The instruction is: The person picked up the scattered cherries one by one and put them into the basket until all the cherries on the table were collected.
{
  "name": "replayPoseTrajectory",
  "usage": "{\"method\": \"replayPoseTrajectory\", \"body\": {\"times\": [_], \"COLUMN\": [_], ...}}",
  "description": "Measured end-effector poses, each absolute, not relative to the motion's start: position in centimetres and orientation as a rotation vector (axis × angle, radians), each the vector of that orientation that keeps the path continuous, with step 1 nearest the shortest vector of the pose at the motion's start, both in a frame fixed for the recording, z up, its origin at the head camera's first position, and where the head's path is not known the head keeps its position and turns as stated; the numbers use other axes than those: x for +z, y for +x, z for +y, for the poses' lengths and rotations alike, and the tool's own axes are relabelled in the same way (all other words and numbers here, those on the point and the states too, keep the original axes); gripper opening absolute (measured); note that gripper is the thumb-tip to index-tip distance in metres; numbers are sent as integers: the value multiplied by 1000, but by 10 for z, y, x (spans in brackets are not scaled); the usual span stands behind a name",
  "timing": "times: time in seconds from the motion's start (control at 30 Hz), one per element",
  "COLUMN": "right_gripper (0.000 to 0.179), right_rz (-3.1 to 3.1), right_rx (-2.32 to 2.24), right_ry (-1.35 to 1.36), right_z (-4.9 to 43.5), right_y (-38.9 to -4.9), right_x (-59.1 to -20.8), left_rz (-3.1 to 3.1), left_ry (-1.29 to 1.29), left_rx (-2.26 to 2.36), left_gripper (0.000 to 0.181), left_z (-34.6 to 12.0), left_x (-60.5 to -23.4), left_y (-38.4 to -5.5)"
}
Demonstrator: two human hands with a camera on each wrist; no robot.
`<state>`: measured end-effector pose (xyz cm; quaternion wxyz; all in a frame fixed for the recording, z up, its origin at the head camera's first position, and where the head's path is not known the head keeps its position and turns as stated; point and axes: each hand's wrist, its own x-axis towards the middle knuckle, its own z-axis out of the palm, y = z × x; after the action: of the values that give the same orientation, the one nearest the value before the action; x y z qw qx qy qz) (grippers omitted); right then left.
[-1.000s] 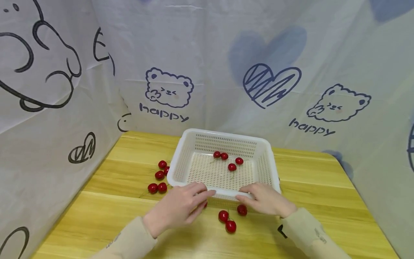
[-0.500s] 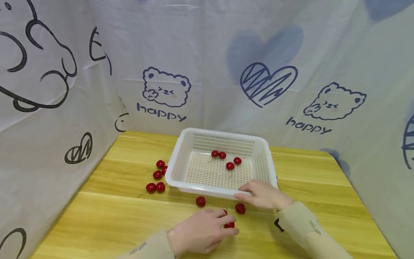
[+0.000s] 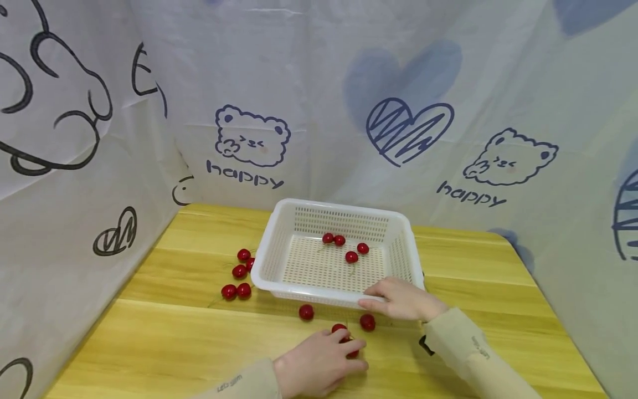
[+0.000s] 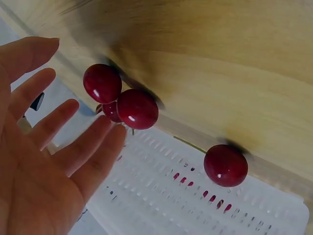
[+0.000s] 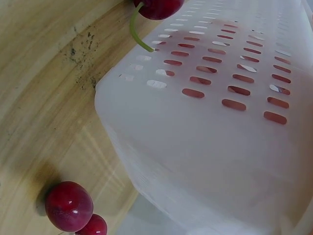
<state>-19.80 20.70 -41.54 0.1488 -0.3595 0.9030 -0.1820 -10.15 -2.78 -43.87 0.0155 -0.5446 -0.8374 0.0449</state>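
Observation:
A white plastic basket (image 3: 344,205) with slotted walls stands on the table, holding several red cherries (image 3: 351,257). My right hand (image 3: 404,300) grips its front rim near the right corner, thumb outside and fingers over the inner side. In front of the basket, my left hand (image 3: 316,363) reaches over two cherries (image 3: 340,329), the nearer one partly covered by its fingers. The left wrist view shows the left fingers (image 4: 80,149) spread beside a cherry (image 4: 138,108), without closing round it. Single cherries lie before the basket at left (image 3: 306,312) and right (image 3: 367,322).
Several more cherries (image 3: 239,271) lie left of the basket, some close to its wall. In the right wrist view, two cherries (image 5: 69,206) sit on the wood near the basket's corner. A printed white cloth (image 3: 319,111) hangs behind the wooden table (image 3: 164,327).
My left hand has left the basket's front rim and moved right and nearer to me, over the two cherries. The right hand keeps its grip on the rim.

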Motion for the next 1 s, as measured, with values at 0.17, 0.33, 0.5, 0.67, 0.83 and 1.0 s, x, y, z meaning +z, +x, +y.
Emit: {"method": "replayPoseTrajectory", "body": {"times": [0.17,0.33,0.5,0.67,0.83,1.0], "right_gripper": [42,42,43,44,44,44], "right_rz": [2596,2574,2569,2581,2583,2570], "right_rx": [-527,-530,-529,-519,-512,-522], "right_ry": [-1055,-1049,-1035,-1031,-1020,-1037], "right_z": [207,207,207,207,206,208], "right_y": [-199,-199,-200,-199,-199,-200], "right_x": [-415,-416,-417,-417,-417,-418], "left_rz": [-2649,-2646,-2685,-2780,-2815,-2825], "left_ry": [-1653,-1631,-1580,-1494,-1480,-1487], "left_rx": [185,222,223,251,283,308], "left_gripper": [36,38,39,38,39,41], "left_z": [-26,-26,-27,-29,-31,-32], "left_x": [-442,-443,-444,-446,-447,-447], "left_y": [-102,-104,-109,-113,-112,-112]}}
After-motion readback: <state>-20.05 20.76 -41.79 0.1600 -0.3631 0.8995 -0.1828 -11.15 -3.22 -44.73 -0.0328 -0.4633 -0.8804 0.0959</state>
